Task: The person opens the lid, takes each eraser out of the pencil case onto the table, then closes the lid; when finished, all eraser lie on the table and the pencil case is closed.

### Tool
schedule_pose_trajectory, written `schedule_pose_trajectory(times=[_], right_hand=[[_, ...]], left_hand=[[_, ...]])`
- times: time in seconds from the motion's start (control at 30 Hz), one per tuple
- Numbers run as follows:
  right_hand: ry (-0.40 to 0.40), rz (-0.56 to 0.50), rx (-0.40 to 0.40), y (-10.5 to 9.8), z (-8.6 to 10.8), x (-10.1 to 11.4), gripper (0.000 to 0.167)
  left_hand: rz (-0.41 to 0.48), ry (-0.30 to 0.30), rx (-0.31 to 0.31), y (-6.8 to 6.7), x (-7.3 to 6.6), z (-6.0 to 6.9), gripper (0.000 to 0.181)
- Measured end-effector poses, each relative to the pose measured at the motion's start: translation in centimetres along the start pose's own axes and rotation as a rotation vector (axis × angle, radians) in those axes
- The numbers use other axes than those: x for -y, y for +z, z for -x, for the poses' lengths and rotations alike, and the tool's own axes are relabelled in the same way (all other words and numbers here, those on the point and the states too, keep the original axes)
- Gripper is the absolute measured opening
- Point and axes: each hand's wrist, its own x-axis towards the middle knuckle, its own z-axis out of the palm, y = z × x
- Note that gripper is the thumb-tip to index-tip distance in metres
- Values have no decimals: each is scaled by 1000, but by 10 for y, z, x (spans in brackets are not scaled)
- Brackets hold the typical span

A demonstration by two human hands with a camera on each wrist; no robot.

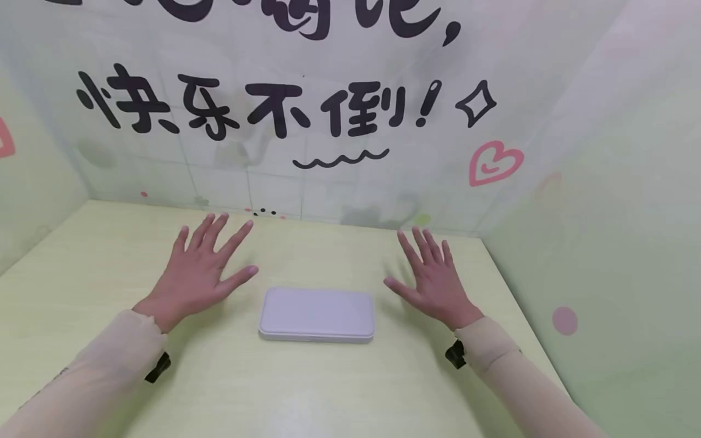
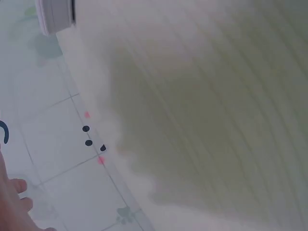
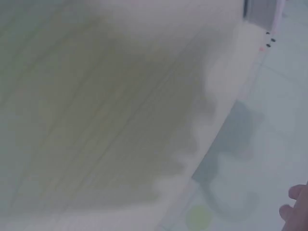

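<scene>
A pale lavender flat case [image 1: 316, 313] with rounded corners lies on the light wood-grain table [image 1: 306, 389], its lid down. To its left, my left hand [image 1: 194, 274] hovers palm down with fingers spread, touching nothing. My right hand [image 1: 435, 280] is held the same way on the other side, apart from the case. In the left wrist view, one end of the case [image 2: 55, 17] shows at the top left, and fingertips [image 2: 19, 185] appear at the left edge. The right wrist view catches the case's other end [image 3: 261, 12] at the top.
Behind the table rises a pale printed wall [image 1: 274, 182] with large black characters and a pink heart [image 1: 495, 163]. A greenish side wall [image 1: 613, 274] borders the table on the right, another [image 1: 27, 182] on the left. Dark wrist straps show below both sleeves.
</scene>
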Motion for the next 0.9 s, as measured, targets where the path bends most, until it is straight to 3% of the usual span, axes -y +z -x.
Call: schedule_pose_trajectory(times=[0.13, 0.3, 0.43, 0.53, 0.7, 0.9], right_hand=[[-68, -77, 51, -2, -3, 13, 95], [-172, -152, 203, -2, -4, 34, 97], [-201, -204, 351, 2, -3, 53, 105], [-221, -212, 401, 6, -3, 64, 109], [-277, -178, 400, 14, -4, 79, 112], [-311, -126, 425, 21, -6, 88, 115]], left_hand=[[91, 52, 31, -1, -7, 0, 82], [206, 90, 184, 1, -18, 3, 80], [248, 121, 287, 7, -30, 7, 91], [245, 158, 339, 14, -41, 9, 104], [199, 199, 357, 21, -53, 9, 113], [164, 239, 340, 23, -59, 8, 108]])
